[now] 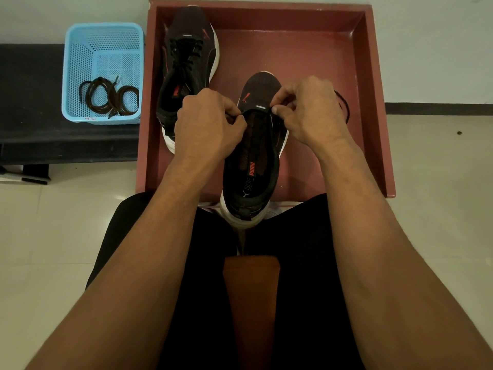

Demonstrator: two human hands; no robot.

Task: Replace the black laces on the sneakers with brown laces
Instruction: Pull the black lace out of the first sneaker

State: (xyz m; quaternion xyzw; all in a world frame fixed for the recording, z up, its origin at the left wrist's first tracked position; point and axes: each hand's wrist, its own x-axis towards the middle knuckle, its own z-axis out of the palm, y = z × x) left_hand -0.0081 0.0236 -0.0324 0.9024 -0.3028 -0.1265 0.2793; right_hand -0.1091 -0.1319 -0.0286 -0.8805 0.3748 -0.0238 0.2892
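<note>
the near sneaker (250, 182), its heel at the red tray's (306, 49) near rim, looks light and soft-sided. the left hand (208, 121) pinches its eyelet edge to steady it. the right hand (309, 113) pinches the limp black lace (345, 108), probably best held near the eyelet. farther off, the far sneaker (186, 62) is laced black, and the brown laces (109, 97) lie in the blue basket (77, 62).
</note>
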